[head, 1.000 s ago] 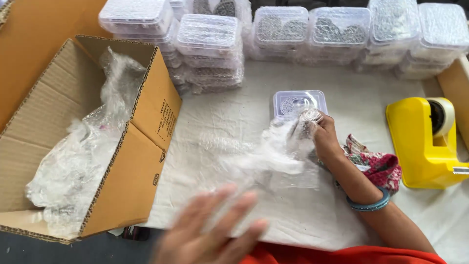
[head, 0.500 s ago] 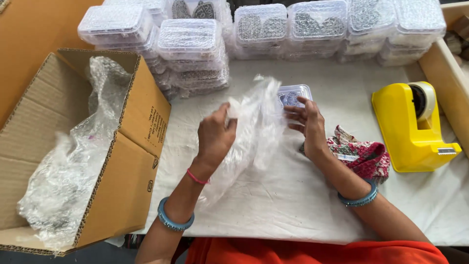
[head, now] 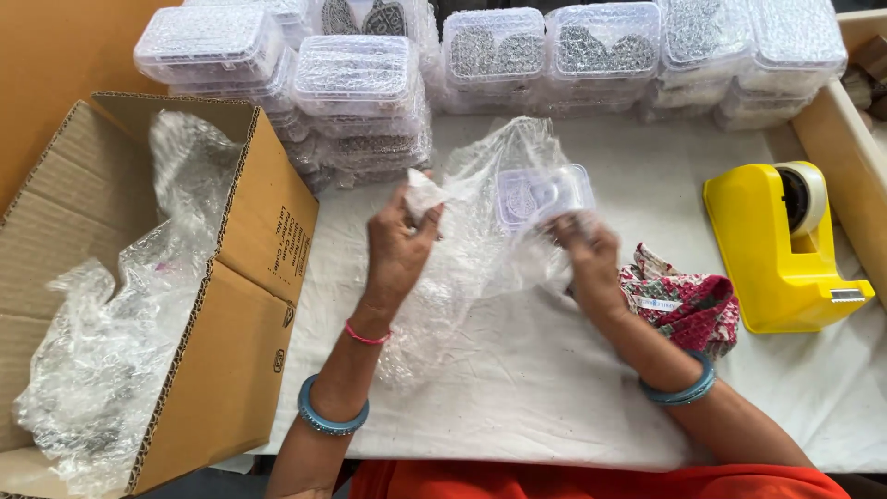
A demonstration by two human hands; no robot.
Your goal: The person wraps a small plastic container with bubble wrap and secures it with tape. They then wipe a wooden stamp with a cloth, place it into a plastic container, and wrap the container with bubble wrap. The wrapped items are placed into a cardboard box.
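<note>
My left hand (head: 399, 248) pinches the upper edge of a clear bubble wrap sheet (head: 462, 268) and holds it up over the white table (head: 517, 388). My right hand (head: 587, 254) grips the other side of the sheet. Behind the wrap sits a small clear plastic box (head: 545, 192) with a patterned metal piece inside, close to my right fingers. The sheet drapes down between my hands and hides part of the box.
An open cardboard box (head: 231, 305) lined with bubble wrap stands at the left. Stacks of clear lidded boxes (head: 360, 83) filled with metal pieces line the back. A yellow tape dispenser (head: 785, 249) sits at the right, a red patterned cloth (head: 688, 305) beside it.
My left hand came up from the near edge and took hold of the wrap. Both hands have lifted and spread the sheet in front of the small box.
</note>
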